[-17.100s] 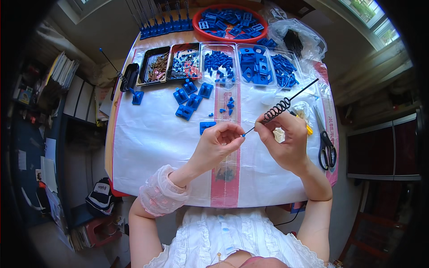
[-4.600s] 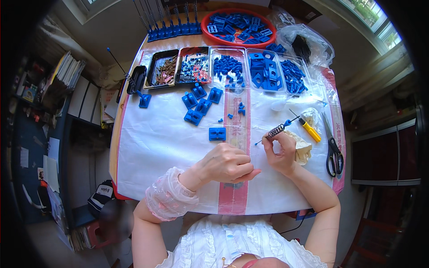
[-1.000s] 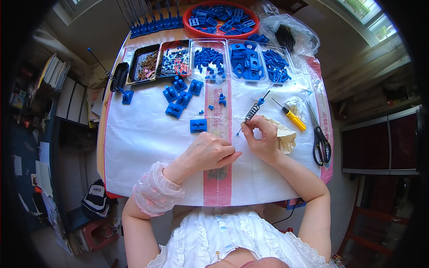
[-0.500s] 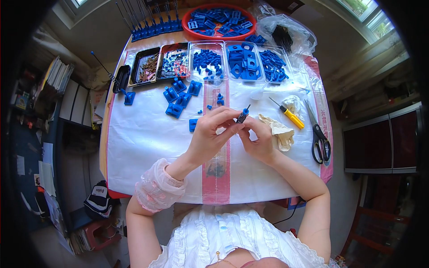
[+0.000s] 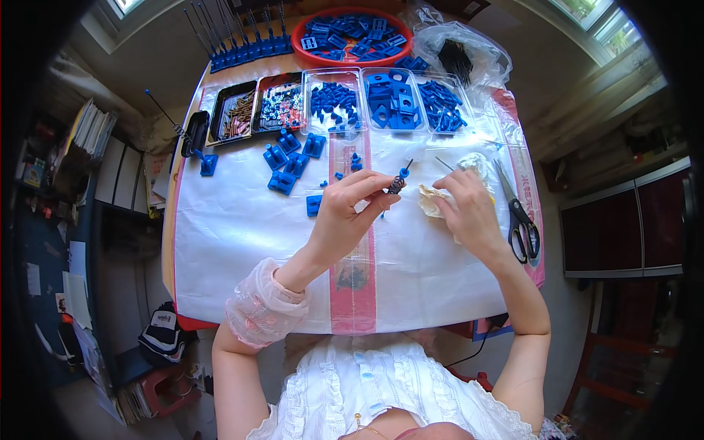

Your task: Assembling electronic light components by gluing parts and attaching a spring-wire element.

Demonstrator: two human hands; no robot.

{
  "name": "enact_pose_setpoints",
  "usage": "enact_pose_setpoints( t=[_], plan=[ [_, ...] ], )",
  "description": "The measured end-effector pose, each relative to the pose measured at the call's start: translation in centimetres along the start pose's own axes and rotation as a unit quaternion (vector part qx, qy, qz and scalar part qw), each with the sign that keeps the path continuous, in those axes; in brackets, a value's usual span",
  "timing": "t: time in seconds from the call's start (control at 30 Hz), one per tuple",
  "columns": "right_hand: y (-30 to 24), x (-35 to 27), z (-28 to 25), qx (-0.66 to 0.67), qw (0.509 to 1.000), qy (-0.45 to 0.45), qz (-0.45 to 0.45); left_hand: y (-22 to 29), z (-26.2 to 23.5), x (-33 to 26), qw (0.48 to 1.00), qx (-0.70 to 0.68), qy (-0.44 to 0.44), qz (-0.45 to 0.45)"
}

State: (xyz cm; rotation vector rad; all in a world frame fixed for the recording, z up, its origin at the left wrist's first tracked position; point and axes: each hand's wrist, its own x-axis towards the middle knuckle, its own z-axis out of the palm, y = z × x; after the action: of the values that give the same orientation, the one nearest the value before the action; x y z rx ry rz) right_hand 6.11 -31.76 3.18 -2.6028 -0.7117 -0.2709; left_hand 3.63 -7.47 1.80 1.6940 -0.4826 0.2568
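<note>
My left hand (image 5: 356,205) is closed, pinching a small dark coil spring (image 5: 396,185) between thumb and forefinger. A blue plastic cap (image 5: 404,173) sits at the spring's top, with a thin dark rod (image 5: 410,164) sticking out of it. Over to the right, my right hand (image 5: 469,213) has its fingertips closed on a crumpled cream cloth (image 5: 433,196). Beneath that hand lies a screwdriver; its metal shaft (image 5: 444,163) shows, while most of its yellow handle is hidden. Left of my left hand are a blue plastic block (image 5: 314,205) and a few tiny blue pieces (image 5: 356,161).
Trays across the table hold brass screws (image 5: 238,114), small metal parts (image 5: 282,103) and blue parts (image 5: 334,99). Behind them stand a red basin (image 5: 297,51) and a row of finished rods on blue bases (image 5: 249,51). Black scissors (image 5: 522,227) lie right; several blue blocks (image 5: 282,182) lie left.
My right hand has left the spring and moved right, onto the cloth, which has shifted and bunched. My left hand still holds the spring, now tilted more.
</note>
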Motion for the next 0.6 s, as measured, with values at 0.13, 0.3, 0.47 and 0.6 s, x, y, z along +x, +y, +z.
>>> enact_pose_setpoints(
  t=[0.13,0.3,0.47,0.6],
  plan=[
    [-0.7,-0.8,2.6,0.001,1.0,0.023,0.019,-0.2,0.3,0.0,1.0,-0.001,0.008,0.0],
    [-1.1,-1.6,4.1,0.039,0.997,0.074,0.001,-0.3,0.0,-0.3,1.0,0.002,0.012,-0.005],
    [0.0,-1.9,4.7,0.033,0.998,0.056,-0.001,-0.3,-0.1,-0.3,1.0,0.0,0.012,-0.006],
    [0.0,-1.7,5.1,0.101,0.995,0.025,-0.011,-0.4,0.1,-0.3,1.0,0.01,0.017,0.02]
  ],
)
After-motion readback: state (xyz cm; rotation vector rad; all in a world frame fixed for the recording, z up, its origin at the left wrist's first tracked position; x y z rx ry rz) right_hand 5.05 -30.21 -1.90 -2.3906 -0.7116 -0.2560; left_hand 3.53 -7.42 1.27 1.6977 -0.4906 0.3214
